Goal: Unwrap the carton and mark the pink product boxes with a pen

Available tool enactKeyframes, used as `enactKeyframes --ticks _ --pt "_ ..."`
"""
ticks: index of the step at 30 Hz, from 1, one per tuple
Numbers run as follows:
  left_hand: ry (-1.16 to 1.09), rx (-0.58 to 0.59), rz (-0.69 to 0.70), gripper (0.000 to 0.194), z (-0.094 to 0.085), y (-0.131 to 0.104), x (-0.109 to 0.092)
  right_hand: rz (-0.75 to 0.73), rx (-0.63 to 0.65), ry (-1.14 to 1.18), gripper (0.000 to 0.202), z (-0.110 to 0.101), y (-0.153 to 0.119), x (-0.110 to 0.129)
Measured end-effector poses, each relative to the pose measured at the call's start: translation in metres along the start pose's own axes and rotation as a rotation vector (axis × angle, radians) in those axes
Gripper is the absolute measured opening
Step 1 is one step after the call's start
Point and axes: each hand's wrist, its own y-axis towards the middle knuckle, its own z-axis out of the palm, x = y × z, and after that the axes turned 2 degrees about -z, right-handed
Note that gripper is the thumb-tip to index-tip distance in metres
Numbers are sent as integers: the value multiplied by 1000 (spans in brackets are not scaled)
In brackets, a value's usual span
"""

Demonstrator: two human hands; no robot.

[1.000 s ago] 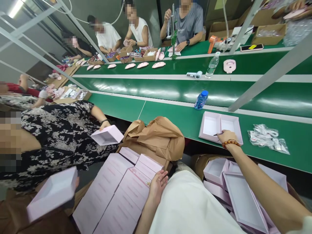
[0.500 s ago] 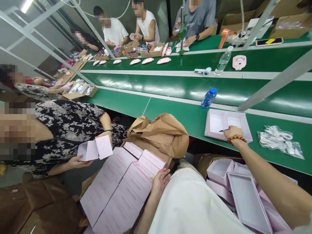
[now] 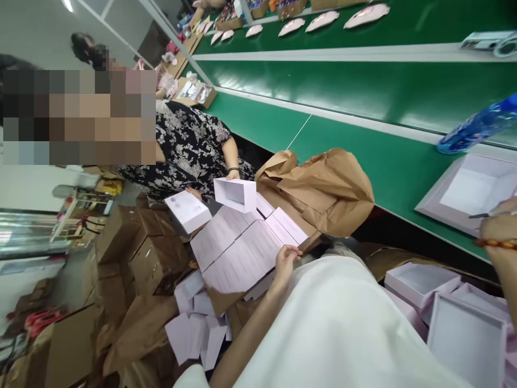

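Observation:
My left hand rests by the near edge of a carton packed with pale pink boxes. Its fingers are loosely stretched, with nothing visible in them. At the right edge, my right hand wears a brown bead bracelet and is closed on a thin, dark, pen-like tool. That tool's tip points left over an open pale box on the green table. The frame edge cuts off part of this hand and box.
A co-worker in a floral top holds an open small box and a lid-like piece. Brown paper bulges beside the carton. A blue bottle stands behind my box. Empty trays are piled at lower right.
My view has swung left, so my right hand and its box now sit at the right edge. The co-worker has separated the two box pieces, one in each hand.

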Motion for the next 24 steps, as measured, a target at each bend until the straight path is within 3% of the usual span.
enactKeyframes --ticks 1,4,9,14,16,18,24 --pt "2 -35 16 13 -9 1 4 78 31 57 49 -9 -20 16" --pt "7 -149 18 21 -34 6 14 -77 241 183 38 -12 -86 53" --pt "47 -332 30 27 -55 15 20 -342 808 357 24 41 -172 65" --pt "43 -382 28 31 -58 23 14 -555 1169 412 20 85 -214 77" --pt "35 -397 30 30 -58 25 12 -630 1238 427 19 93 -222 86" --pt "9 -404 29 31 -57 25 12 -667 1253 465 32 97 -230 94" --pt "-191 -415 39 35 -56 14 6 -634 1245 651 47 97 -245 134"
